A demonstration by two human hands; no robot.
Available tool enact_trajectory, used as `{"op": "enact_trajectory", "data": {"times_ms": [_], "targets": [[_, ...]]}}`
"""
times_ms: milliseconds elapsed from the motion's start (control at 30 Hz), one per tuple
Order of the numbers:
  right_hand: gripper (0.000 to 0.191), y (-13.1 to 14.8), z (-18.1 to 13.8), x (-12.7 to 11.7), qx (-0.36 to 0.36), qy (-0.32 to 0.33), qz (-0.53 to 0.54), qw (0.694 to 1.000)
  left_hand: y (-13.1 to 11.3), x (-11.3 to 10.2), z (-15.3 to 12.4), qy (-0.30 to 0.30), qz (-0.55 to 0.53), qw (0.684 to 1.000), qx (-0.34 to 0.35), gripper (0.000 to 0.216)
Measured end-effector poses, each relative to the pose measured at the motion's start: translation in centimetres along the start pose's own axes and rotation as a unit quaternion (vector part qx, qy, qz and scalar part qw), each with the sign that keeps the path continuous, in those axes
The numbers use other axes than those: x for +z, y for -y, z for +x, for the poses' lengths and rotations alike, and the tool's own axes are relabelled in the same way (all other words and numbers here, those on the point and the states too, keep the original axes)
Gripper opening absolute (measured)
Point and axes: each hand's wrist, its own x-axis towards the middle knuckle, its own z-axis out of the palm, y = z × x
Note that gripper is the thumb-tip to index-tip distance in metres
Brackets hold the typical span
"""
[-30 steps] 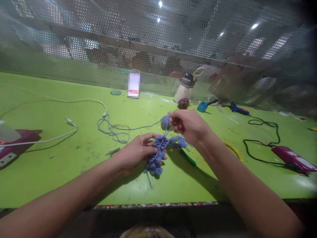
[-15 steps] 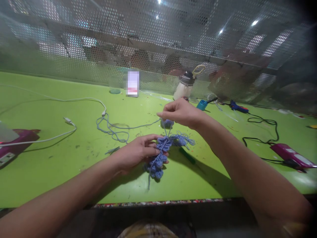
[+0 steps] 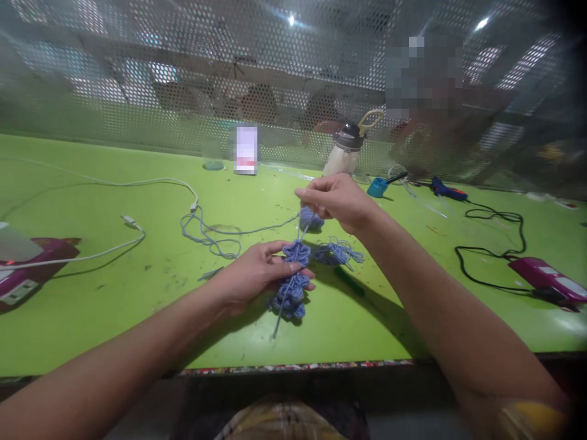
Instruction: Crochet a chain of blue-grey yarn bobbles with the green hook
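Note:
My left hand (image 3: 270, 269) is closed on a ruffled blue crochet piece (image 3: 293, 287), holding it just above the green table. A loose yarn tail hangs from its lower end. Above it, my right hand (image 3: 332, 195) pinches a strand of blue yarn (image 3: 306, 227), which runs down taut to the top of the piece. A small ball of blue yarn (image 3: 312, 219) sits behind, under the right hand. Right of the crochet piece lies a tangled bunch of blue yarn (image 3: 339, 252). A green-handled tool (image 3: 349, 282) is beside it, its tip lost in shadow.
Across the green table (image 3: 137, 330) stand a bottle (image 3: 343, 153), a lit phone (image 3: 246, 150) and a blue container (image 3: 378, 187). To the right are a glue gun (image 3: 449, 190) and a magenta power strip (image 3: 545, 278). White cable (image 3: 156, 182) and another power strip (image 3: 32, 269) lie left.
The right hand has risen slightly, drawing the yarn upward. In my left hand the crochet piece has turned more upright, showing apart from the tangled yarn bunch. The view has shifted a little.

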Motion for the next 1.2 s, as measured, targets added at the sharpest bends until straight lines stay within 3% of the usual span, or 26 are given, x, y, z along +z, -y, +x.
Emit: {"op": "enact_trajectory", "data": {"times_ms": [167,367,500,633,700,900,1033,1200], "targets": [[0.032,-0.8,0.1,0.1,0.034,-0.028,0.074,0.996,-0.2,-0.1,0.0,0.018,0.009,1.0,0.011,0.013],[0.032,-2.5,0.2,1.1,0.081,-0.019,0.06,0.995,-0.6,0.0,-0.2,0.011,-0.022,1.0,0.001,0.011],[0.012,-3.0,-0.2,0.9,0.088,-0.033,0.017,0.995,-0.9,0.0,-0.2,0.006,-0.048,0.999,0.006,0.016],[0.012,-2.5,-2.8,0.3,0.034,-0.109,-0.054,0.992,-1.2,-0.1,0.0,-0.027,-0.058,0.998,0.016,0.015],[0.015,-1.8,-5.1,0.5,-0.029,-0.13,-0.133,0.982,-1.2,-0.2,0.2,-0.046,-0.072,0.996,0.017,0.012],[0.022,-1.5,-11.3,3.7,-0.173,-0.038,-0.174,0.969,-0.9,-0.4,0.7,-0.06,-0.106,0.992,0.02,0.017],[0.019,-2.3,-12.2,5.3,-0.21,-0.017,-0.242,0.947,-0.9,-0.2,0.7,-0.067,-0.107,0.992,0.013,0.019],[0.018,-1.9,-10.7,5.2,-0.181,-0.043,-0.326,0.927,-0.5,-0.1,0.9,-0.091,-0.11,0.99,0.02,0.02]]}}
